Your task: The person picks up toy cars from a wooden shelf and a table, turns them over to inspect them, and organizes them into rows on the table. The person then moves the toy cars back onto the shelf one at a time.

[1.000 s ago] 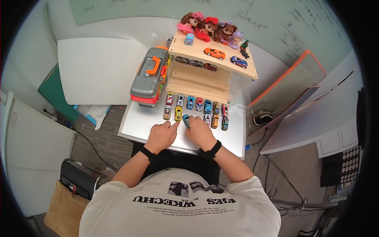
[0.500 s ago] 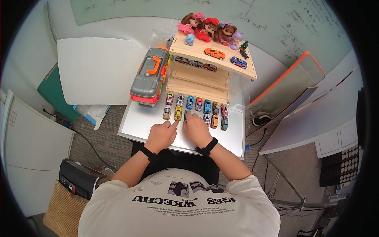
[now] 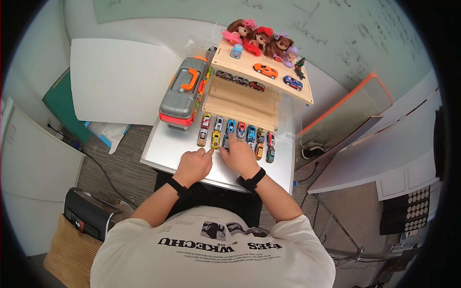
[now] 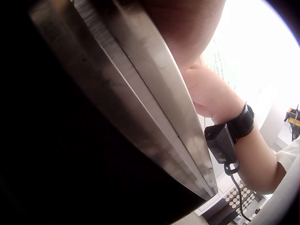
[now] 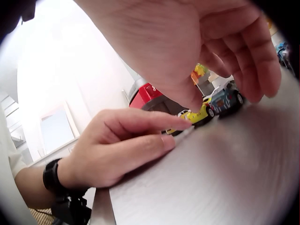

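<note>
"What's changing at the grip?"

"The grey-blue car [image 5: 225,100] is sitting under the right hand [image 3: 240,157]. It's no longer slanting as it was a second ago; it's standing square in the near row. The thumb and index finger are forming a narrow span about it, but whether they're pinching or only pressing, I can't tell."

"Meaning what for the work?"

"I'd judge the row is coming straighter, this car lining up with the yellow car [image 3: 215,139] just left of the grip."

"And the left hand [image 3: 193,166]?"

"Holding nothing. Its index finger is pointing out straight, seemingly touching the yellow car's near end."

"Past the grip?"

"A second row of cars [image 3: 231,126] is standing just ahead on the metal table [image 3: 165,150]."

"Any writing?"

"The cars' markings are showing too small. Behind the grip, the shirt [image 3: 211,266] is carrying large upside-down letters, something like WKECHU, plus a word perhaps ending in GES. Ahead and left, the toolbox [image 3: 178,104] is showing no readable brand. Farther ahead, the wooden shelf [image 3: 235,61] is bearing dolls [image 3: 261,40]; farthest, the whiteboard's [image 3: 331,57] handwriting is staying illegible."
</note>
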{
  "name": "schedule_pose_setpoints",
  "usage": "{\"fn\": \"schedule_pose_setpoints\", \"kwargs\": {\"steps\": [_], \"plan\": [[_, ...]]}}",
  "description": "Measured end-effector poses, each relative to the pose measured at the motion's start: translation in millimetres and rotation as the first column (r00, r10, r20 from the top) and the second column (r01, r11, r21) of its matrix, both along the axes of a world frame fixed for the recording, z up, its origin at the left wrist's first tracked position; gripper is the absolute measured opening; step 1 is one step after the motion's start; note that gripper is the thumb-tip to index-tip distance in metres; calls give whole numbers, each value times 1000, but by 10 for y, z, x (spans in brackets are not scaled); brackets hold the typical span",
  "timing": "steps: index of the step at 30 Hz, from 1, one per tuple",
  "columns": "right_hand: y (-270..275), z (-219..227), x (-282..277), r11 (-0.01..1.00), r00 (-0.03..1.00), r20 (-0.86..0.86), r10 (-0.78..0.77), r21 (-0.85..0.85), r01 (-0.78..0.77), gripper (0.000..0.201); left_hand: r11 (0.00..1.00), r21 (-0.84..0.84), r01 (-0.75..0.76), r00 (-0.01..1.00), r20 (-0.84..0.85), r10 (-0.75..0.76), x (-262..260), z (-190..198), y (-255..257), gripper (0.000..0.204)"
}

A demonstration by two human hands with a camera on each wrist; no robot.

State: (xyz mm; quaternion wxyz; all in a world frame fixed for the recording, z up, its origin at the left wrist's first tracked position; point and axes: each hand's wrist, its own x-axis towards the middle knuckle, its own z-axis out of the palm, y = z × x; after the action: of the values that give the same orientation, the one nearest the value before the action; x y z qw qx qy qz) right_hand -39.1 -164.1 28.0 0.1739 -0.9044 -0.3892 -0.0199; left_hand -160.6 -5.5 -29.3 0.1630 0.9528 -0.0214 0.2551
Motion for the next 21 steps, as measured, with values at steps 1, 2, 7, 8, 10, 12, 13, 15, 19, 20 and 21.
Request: {"fn": "schedule_pose_setpoints", "kwargs": {"steps": [1, 2, 7, 8, 10, 12, 13, 15, 19, 20, 21], "plan": [[-5, 107, 56, 1000, 999, 25, -28, 15, 28, 40, 1000, -3, -5, 1000, 5, 5, -5, 11, 2, 31], [-4, 194, 149, 998, 997, 51, -57, 32, 55, 40, 1000, -3, 4, 1000, 5, -4, -13, 29, 5, 31], [11, 417, 1209, 970, 949, 248, -195, 189, 150, 34, 1000, -8, 18, 1000, 18, -18, -38, 20, 15, 29], [20, 433, 1438, 971, 947, 257, -191, 192, 144, 34, 1000, -1, 18, 1000, -8, -18, -42, 19, 19, 30], [42, 331, 1901, 975, 940, 306, -153, 201, 94, 40, 1000, 9, 10, 1000, -22, -9, -43, 14, 12, 32], [129, 319, 2189, 987, 952, 277, -128, 130, 95, 41, 1000, -10, 5, 1000, -11, -5, -31, 2, 13, 28], [173, 318, 2288, 993, 966, 233, -114, 52, 104, 42, 1000, -21, 3, 1000, -3, -4, -29, -22, 15, 26], [214, 269, 2408, 992, 966, 228, -121, 49, 113, 41, 1000, -25, 1, 1000, 15, 0, -28, -49, 12, 25], [266, 386, 2239, 982, 956, 232, -180, -7, 187, 35, 1000, -14, 12, 1000, 6, -11, -31, -84, 32, 24], [247, 405, 2178, 972, 955, 206, -213, -56, 229, 33, 1000, -13, 14, 1000, -4, -14, -43, -65, 30, 24], [217, 382, 2084, 981, 937, 292, -192, 46, 187, 36, 1000, -13, 10, 1000, -9, -10, -42, -46, 29, 24]]}}
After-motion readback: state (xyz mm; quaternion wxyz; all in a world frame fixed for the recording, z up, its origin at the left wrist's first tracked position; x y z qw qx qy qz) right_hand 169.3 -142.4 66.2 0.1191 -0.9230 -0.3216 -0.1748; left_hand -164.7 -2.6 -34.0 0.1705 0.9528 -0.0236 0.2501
